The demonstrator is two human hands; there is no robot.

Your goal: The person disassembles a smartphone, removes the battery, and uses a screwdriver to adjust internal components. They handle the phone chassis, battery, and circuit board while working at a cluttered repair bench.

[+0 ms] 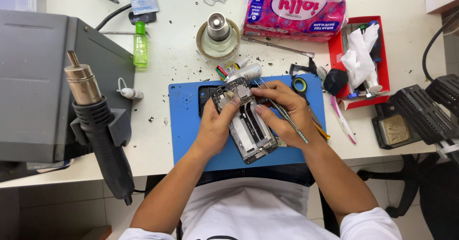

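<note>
An opened smartphone (251, 130) with its back cover off is tilted above a blue work mat (184, 125). My left hand (213, 127) grips the phone's left side, thumb resting near the circuit board at its top. My right hand (282, 113) steadies the phone's right edge and also holds a thin metal tool (287, 118), which runs diagonally from the phone's top corner down past my wrist.
A grey hot-air station with its nozzle handle (98, 120) stands at left. A green bottle (140, 46), a round metal dispenser (218, 36), a tissue pack (296, 10), a red tray (337, 53) of tools and a black stand (416, 115) surround the mat.
</note>
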